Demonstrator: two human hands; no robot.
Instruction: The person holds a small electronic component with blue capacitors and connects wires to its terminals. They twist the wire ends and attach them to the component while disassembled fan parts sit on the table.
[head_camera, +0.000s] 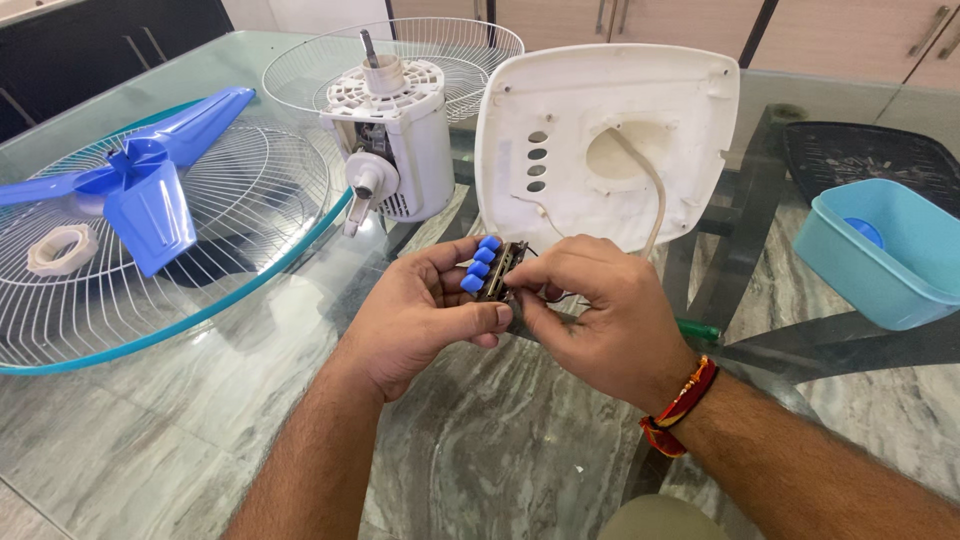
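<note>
Both my hands hold a small push-button switch block (493, 268) with several blue buttons, over a glass table. My left hand (420, 318) grips it from the left, thumb under it. My right hand (600, 310) pinches its right side, where thin wires come out. Just behind stands the white fan base cover (690, 120), tilted up with its hollow inside toward me, a white cord (655, 190) running from its hole. The white fan motor housing (400, 140) stands to the left of the cover.
A blue fan blade (150, 195) and a white ring nut (62, 248) lie on a wire grille (250, 230) at left. Another grille (450, 50) lies behind the motor. A teal plastic tub (885, 255) sits at right. A green-handled tool (697, 329) lies beside my right wrist.
</note>
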